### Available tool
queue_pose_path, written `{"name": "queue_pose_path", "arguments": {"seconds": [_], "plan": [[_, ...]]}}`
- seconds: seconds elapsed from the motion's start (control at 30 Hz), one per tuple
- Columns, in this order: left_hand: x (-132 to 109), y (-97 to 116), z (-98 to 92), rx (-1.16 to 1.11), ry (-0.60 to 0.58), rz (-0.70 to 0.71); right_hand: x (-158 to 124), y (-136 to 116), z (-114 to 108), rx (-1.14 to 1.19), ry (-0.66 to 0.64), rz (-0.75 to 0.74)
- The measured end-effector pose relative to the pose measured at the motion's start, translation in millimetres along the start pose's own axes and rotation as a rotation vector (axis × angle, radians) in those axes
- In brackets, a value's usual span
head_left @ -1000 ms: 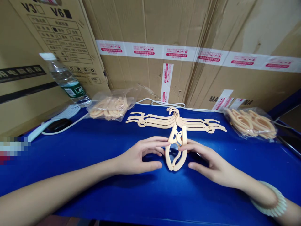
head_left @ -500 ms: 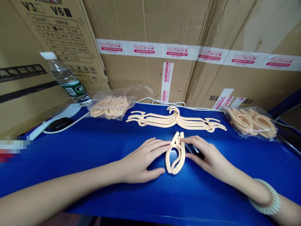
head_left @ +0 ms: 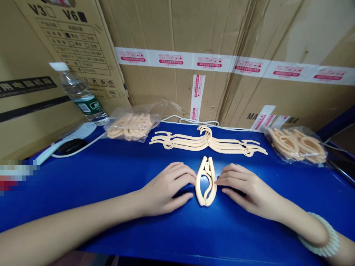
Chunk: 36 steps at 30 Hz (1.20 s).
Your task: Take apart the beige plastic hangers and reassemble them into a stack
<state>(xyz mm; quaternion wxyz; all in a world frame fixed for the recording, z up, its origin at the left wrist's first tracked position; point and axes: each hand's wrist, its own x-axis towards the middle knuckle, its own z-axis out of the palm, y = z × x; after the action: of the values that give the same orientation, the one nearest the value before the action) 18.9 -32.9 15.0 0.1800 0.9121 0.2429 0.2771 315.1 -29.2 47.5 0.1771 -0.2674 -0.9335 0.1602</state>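
A folded cream plastic hanger [head_left: 198,184] lies on the blue table [head_left: 166,236], its two arms close together at the top. My left hand [head_left: 169,188] rests at its left side, fingertips against the edge, thumb apart. At the right side, the fingertips of my right hand [head_left: 249,188] touch the hanger, with the thumb apart from the fingers. Neither hand grips anything. Behind it lie several unfolded cream hangers [head_left: 191,142], side by side with their hooks together.
Clear bags of folded hangers lie at the back left [head_left: 130,126] and at the right [head_left: 298,145]. A water bottle [head_left: 80,94] leans at the far left, near a white cable and a black object [head_left: 72,146]. Cardboard boxes [head_left: 166,29] stand behind.
The folded hanger's arms have come closer together and it stands straighter. Both hands have slid down along its sides, and the dark object under my right hand no longer shows.
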Motion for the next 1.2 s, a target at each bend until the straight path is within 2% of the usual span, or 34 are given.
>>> {"name": "queue_pose_path", "arguments": {"seconds": [0.83,1.2], "plan": [[-3.9,-9.8,-4.3,0.126,-0.038,-0.043,-2.3,4.0,1.4,-0.074,-0.101,0.068],[-4.8,-11.2,-3.7,0.122,-0.004,-0.035,-2.5,1.8,1.3,-0.078,-0.115,0.076]]}}
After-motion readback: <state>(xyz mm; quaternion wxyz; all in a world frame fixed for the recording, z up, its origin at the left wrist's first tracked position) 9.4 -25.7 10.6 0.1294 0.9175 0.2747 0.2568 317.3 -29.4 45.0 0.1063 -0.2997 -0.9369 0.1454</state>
